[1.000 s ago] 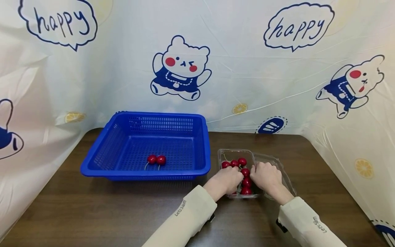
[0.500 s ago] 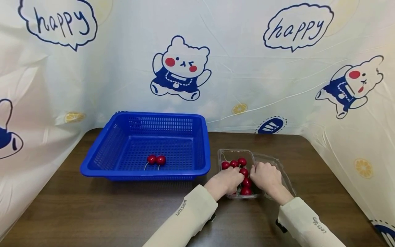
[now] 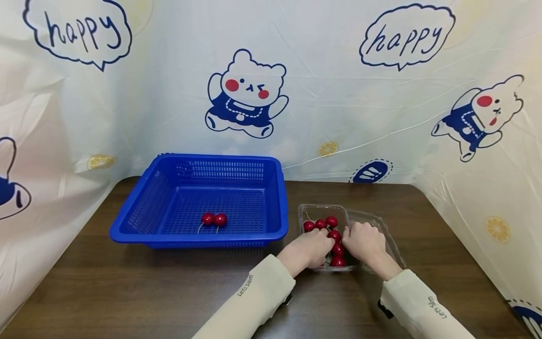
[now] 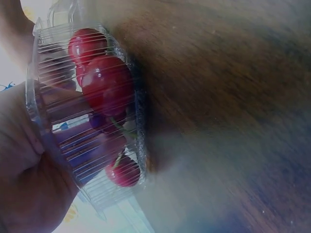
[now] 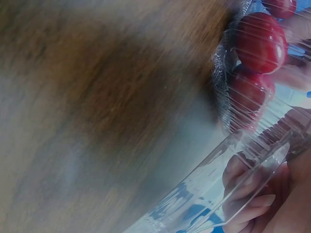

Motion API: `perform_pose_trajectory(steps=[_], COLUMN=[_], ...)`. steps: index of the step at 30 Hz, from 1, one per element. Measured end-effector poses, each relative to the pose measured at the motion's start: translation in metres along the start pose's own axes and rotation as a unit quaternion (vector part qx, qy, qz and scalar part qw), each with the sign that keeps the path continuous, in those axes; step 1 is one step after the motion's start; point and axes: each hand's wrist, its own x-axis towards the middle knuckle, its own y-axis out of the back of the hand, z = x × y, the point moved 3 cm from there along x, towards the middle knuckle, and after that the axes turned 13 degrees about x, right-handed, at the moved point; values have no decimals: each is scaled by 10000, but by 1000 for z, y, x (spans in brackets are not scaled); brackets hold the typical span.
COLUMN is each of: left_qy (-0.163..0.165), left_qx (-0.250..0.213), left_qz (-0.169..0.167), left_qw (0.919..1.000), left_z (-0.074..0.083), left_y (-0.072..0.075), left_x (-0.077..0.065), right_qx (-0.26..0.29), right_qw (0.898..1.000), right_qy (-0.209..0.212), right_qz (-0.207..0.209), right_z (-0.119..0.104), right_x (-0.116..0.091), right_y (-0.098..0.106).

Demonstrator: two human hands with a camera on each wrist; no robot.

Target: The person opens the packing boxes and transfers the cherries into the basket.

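A clear plastic box (image 3: 302,214) with red cherries (image 3: 331,221) stands on the table's right half, its lid (image 3: 391,240) folded out to the right. My left hand (image 3: 311,247) reaches over the near left wall into the box; its fingertips touch a cherry (image 3: 334,235), but their hold is hidden. Through the ribbed wall in the left wrist view, cherries (image 4: 108,86) and stems show beside its fingers. My right hand (image 3: 365,245) grips the box's edge along the lid side, and the right wrist view shows its curled fingers (image 5: 250,191) behind clear plastic.
A blue plastic basket (image 3: 199,238) sits left of the box, with two stemmed cherries (image 3: 220,220) on its floor. The brown wooden table (image 3: 169,292) ends at a printed cloth backdrop (image 3: 169,84) at the back and sides.
The cherry at my left fingertips has shifted slightly toward that hand. Both hands and the box stay almost where they were.
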Motion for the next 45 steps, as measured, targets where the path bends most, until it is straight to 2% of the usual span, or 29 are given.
perform_pose_trajectory(steps=[9, 16, 21, 24, 32, 45], left_qy=[-118, -285, -191, -121, -198, -261], left_qx=[140, 108, -9, -108, -185, -288], left_qz=[348, 843, 1137, 1133, 911, 1193], left_qw=[9992, 9960, 9933, 9934, 9955, 9921], left_z=[-4, -9, -13, -14, -13, -10], left_y=[-1, 0, 2, 2, 1, 14], left_x=[-2, -5, -5, -4, -5, -8], right_qx=[-85, -180, -183, -185, -156, -99], right_qw=[10000, 9998, 9997, 9997, 9998, 9999], right_qy=[20, 106, 116, 130, 145, 38], right_qz=[-10, 64, 67, 65, 25, -31], right_z=[-3, -4, -4, -4, -3, -3], right_x=[0, 0, 1, 2, 2, 0], right_y=[-3, -3, -1, -1, -1, 1])
